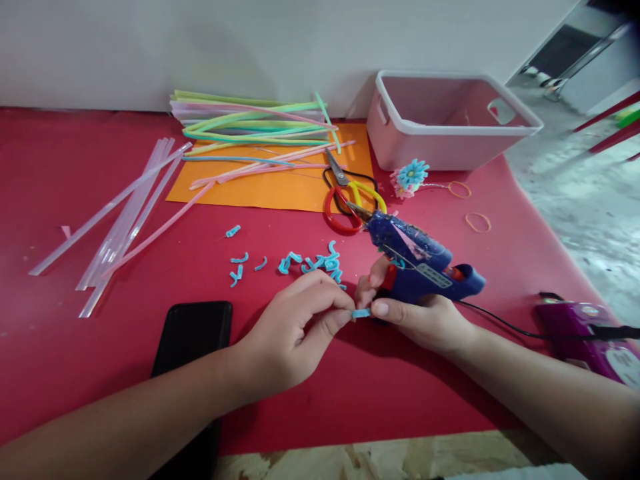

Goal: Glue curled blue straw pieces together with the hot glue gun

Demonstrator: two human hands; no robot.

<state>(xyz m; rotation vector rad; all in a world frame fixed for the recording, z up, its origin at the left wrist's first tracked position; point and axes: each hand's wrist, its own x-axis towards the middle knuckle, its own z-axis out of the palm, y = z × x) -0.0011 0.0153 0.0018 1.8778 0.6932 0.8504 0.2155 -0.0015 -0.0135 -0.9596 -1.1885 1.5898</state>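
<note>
Between thumb and forefinger, my left hand pinches one end of a short blue pipe cleaner piece. My right hand is closed around a blue hot glue gun, whose nozzle points up and left. The right thumb tip touches the other end of the pipe cleaner piece, so it lies bridged between both hands. Just beyond my left hand, several more blue pipe cleaner pieces lie loose on the red table. The right fingers are partly hidden behind the glue gun.
Scissors lie on an orange sheet with long pipe cleaners. Clear glue sticks are at left, a black phone nearer. A pink bin, blue-and-pink flower, rubber band and purple box are right.
</note>
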